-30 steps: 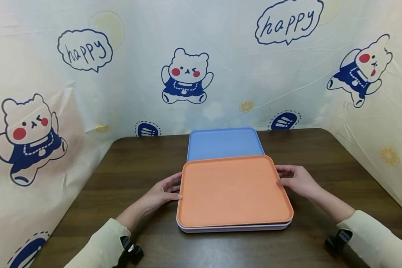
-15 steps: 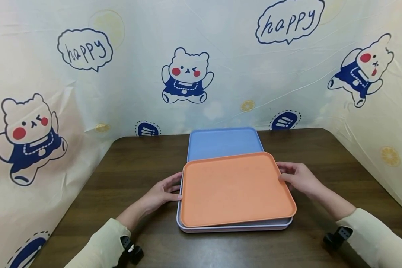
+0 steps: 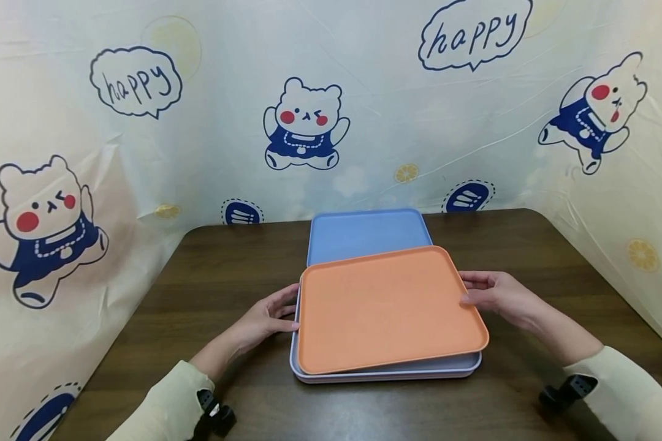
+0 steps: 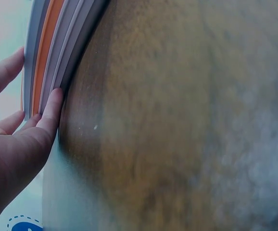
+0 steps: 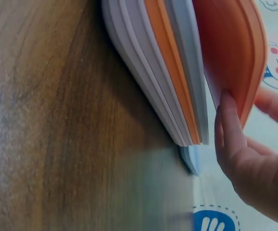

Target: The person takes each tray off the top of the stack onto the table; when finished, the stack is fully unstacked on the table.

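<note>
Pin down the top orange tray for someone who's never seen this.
On the brown wooden table, in front of a partly hidden blue tray, lies a stack of trays. The top orange tray lies uppermost, tilted, right side raised. Unlike the lower orange tray in the stack, which shows only its edge, this one shows its broad face.

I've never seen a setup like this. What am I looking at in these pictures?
There is no machine at work: a person uses two bare hands. The big picture comes from a camera on the head; the other two come from a black camera on each wrist. On the wooden table lies a stack of trays, with a blue tray showing behind it. The right hand pinches the top orange tray, whose right side is raised off the stack. The left hand touches the stack's left side.
</note>
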`<state>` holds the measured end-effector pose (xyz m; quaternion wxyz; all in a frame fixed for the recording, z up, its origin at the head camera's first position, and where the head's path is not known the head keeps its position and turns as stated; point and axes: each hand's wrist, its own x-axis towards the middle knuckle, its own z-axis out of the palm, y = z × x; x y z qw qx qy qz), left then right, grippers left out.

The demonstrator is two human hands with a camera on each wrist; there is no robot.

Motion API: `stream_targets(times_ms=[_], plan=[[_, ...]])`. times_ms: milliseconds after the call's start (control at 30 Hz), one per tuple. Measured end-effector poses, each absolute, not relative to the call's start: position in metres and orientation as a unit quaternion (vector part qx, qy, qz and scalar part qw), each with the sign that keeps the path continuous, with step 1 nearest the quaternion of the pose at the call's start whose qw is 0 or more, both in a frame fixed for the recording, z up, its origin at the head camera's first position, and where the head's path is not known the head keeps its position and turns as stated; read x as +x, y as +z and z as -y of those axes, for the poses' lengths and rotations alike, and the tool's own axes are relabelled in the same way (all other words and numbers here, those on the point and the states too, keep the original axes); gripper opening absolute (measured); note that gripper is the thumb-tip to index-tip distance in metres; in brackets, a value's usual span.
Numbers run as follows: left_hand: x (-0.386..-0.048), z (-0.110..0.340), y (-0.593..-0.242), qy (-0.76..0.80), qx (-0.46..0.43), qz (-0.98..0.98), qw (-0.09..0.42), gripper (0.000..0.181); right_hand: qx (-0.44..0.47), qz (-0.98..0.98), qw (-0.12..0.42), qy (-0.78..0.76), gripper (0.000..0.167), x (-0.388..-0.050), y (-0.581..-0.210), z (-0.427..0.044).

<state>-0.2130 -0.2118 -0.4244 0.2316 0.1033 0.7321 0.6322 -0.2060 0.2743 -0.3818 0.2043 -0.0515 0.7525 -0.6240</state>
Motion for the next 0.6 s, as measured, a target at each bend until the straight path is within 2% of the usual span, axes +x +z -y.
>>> stream_targets(times_ms=[133, 333, 500, 600], plan=[[-0.213, 0.212, -0.425, 0.633, 0.107, -0.731, 0.232, 0.082, -0.084, -0.72, 0.244, -0.644, 0.077, -0.205, -0.382, -0.281], [-0.213, 0.212, -0.424, 0.634, 0.11, -0.729, 0.234, 0.082, -0.132, -0.65, 0.309, -0.682, 0.091, -0.205, -0.387, -0.285], [-0.213, 0.212, -0.424, 0.633, 0.112, -0.729, 0.234, 0.083, -0.177, -0.648, 0.314, -0.672, 0.094, -0.205, -0.389, -0.289], [-0.213, 0.212, -0.423, 0.632, 0.11, -0.73, 0.234, 0.083, -0.195, -0.65, 0.315, -0.664, 0.091, -0.205, -0.388, -0.292]])
